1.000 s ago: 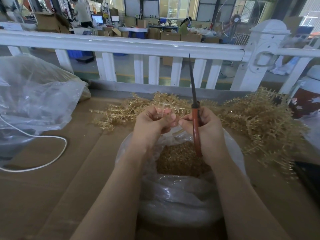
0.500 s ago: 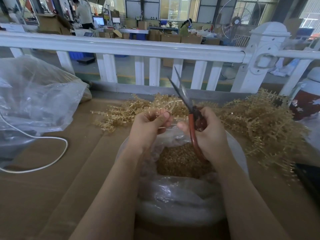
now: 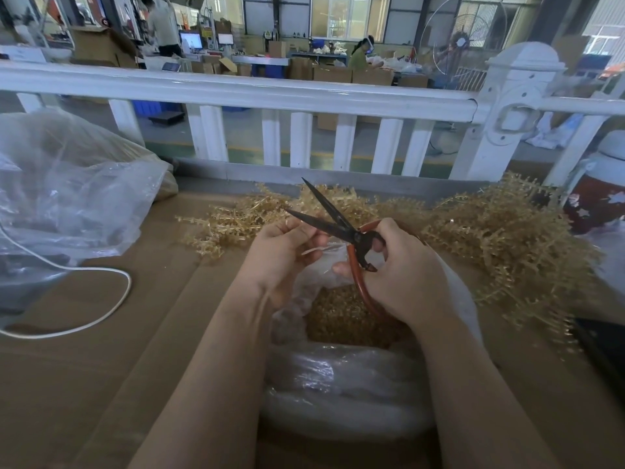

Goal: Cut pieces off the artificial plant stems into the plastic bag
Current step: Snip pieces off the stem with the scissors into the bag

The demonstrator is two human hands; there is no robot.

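Stem piece [image 3: 313, 249]: pale, short, pinched in the left hand [image 3: 284, 248], above the plastic bag [image 3: 338, 377] of cut bits.
Scissors [image 3: 338, 228]: right hand [image 3: 402, 275] grip wrapped round the red handles, blades parted wide.
Advice: seat the stem deep between the blades, over the bag mouth.
Change: blades gape wider than half a second ago and lean further left.
Uncut stems [image 3: 500, 238]: heaped on the surface [image 3: 101, 367] behind.

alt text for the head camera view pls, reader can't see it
A person's right hand holds open red-handled scissors beside the left hand, which pinches something small, above a clear plastic bag of golden cut pieces. Golden artificial plant stems lie piled on the cardboard-covered table before a white railing.
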